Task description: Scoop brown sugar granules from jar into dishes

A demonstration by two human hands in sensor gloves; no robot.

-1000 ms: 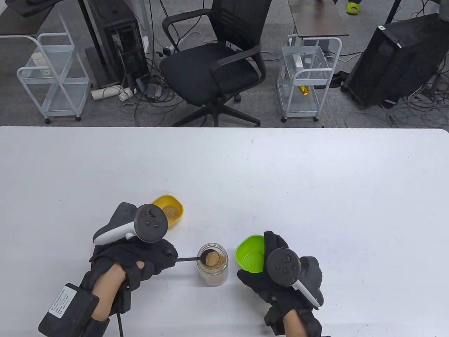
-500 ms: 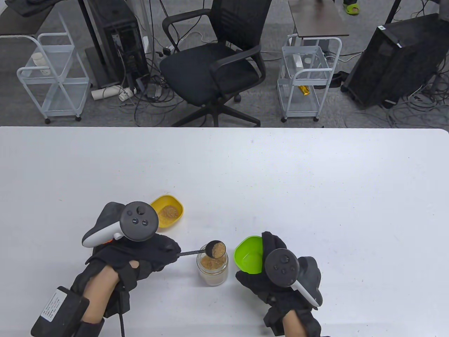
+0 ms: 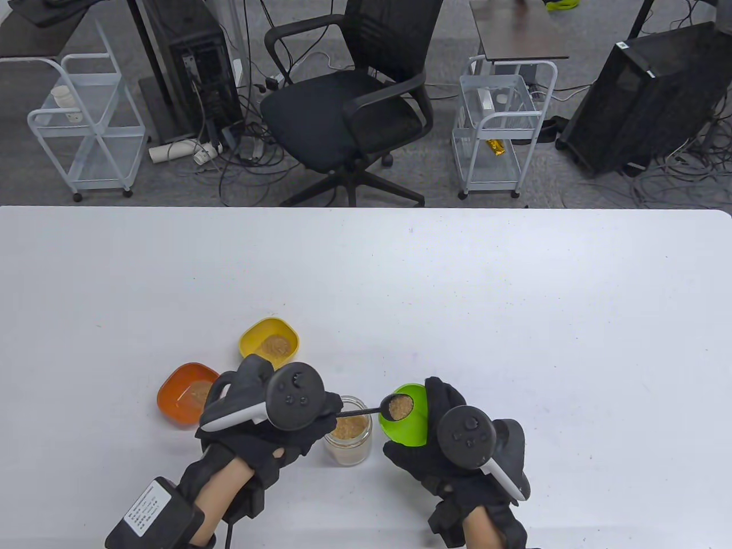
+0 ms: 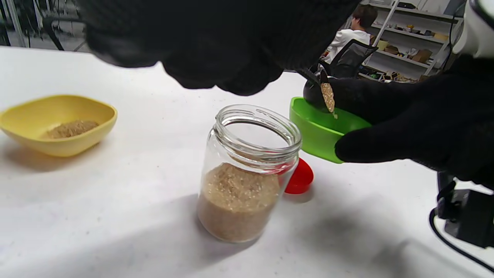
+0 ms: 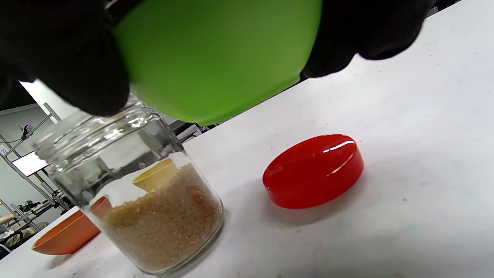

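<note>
A glass jar point(image 3: 347, 438) part full of brown sugar stands open near the table's front; it also shows in the left wrist view point(image 4: 247, 173) and the right wrist view point(image 5: 142, 197). My left hand point(image 3: 274, 417) grips a black spoon point(image 3: 394, 406) loaded with sugar, its bowl tilted over the green dish point(image 3: 407, 420). Sugar spills from the spoon point(image 4: 327, 96) into that dish point(image 4: 316, 131). My right hand point(image 3: 452, 452) holds the green dish point(image 5: 216, 58) raised and tilted beside the jar. A yellow dish point(image 3: 269, 343) and an orange dish point(image 3: 186, 394) each hold some sugar.
The jar's red lid point(image 5: 314, 170) lies flat on the table under the raised green dish, to the right of the jar. The yellow dish point(image 4: 58, 123) sits to the jar's left in the left wrist view. The white table point(image 3: 514, 297) stretches beyond.
My left hand lifted the loaded spoon out of the jar and carried it right, over the green dish. The orange dish, hidden under that hand before, now shows.
</note>
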